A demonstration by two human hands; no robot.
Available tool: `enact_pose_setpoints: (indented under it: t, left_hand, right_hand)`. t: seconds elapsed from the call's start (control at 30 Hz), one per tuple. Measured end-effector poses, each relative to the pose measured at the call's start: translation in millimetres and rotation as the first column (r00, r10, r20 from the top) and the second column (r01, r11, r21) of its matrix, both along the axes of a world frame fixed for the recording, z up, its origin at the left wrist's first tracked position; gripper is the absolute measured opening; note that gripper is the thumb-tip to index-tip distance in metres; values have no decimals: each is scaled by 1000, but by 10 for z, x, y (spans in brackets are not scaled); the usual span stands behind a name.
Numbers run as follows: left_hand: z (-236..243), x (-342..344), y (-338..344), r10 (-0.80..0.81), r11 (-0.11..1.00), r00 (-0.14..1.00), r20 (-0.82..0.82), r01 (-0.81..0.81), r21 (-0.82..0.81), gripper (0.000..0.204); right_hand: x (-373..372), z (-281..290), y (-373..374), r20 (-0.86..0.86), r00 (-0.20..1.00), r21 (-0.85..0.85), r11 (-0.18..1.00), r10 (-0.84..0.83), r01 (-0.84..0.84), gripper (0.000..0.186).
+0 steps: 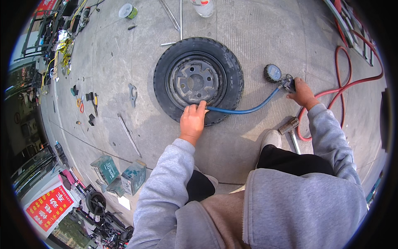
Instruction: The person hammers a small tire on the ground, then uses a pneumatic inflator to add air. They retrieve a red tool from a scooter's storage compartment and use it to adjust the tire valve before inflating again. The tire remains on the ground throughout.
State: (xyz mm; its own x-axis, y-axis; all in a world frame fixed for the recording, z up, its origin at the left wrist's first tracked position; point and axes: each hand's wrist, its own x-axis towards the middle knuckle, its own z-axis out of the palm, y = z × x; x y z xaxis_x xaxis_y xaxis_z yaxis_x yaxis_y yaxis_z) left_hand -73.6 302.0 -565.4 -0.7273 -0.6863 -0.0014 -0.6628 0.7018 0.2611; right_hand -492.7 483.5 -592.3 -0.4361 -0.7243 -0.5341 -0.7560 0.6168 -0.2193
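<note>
A black tyre [232,79] on a dark steel rim [185,74] lies flat on the concrete in front of me. My left hand [192,121] rests at its near side, fingers pinched on the end of a blue hose [240,111] beside the rim's edge. The fingers hide the hose tip, so its fit on a valve cannot be seen. From there the hose curves right to a tyre inflator with a round gauge [273,73]. My right hand [302,95] is wrapped around the inflator's dark handle [291,85].
A red air hose [343,92] loops at the right, near a hammer-like tool [289,125] by my shoe. Left lie a metal bar [129,135], scissors [80,103] and pliers [95,104]. Green boxes [105,169] stand nearer. Beyond the tyre are long rods [181,20] and tubs [128,11].
</note>
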Motion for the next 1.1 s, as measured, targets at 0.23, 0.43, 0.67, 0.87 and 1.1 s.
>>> enact_pose_setpoints:
  t: [0.23, 0.43, 0.67, 0.87, 1.1]
  left_hand:
    - [-4, -4, -5, 0, 1000, 1000, -13, 0, -6, 30]
    - [-14, -20, 17, 31, 999, 999, -12, -31, -30, 32]
    - [19, -17, 36, 55, 998, 998, -20, -55, 22, 32]
    - [1, -11, 103, 116, 992, 988, -98, -111, 64, 43]
    - [57, -76, 181, 252, 957, 963, -93, -233, 174, 57]
  right_hand:
    - [94, 241, -188, -37, 999, 91, 996, 27, -23, 59]
    - [1140, 758, -879, 133, 882, -539, 780, 451, -318, 47]
    - [2197, 505, -1394, 475, 742, -420, 863, 473, -282, 31]
    - [2325, 349, -1350, 548, 769, -401, 910, 329, -103, 27]
    - [2402, 281, -1331, 555, 787, -342, 936, 269, -80, 22]
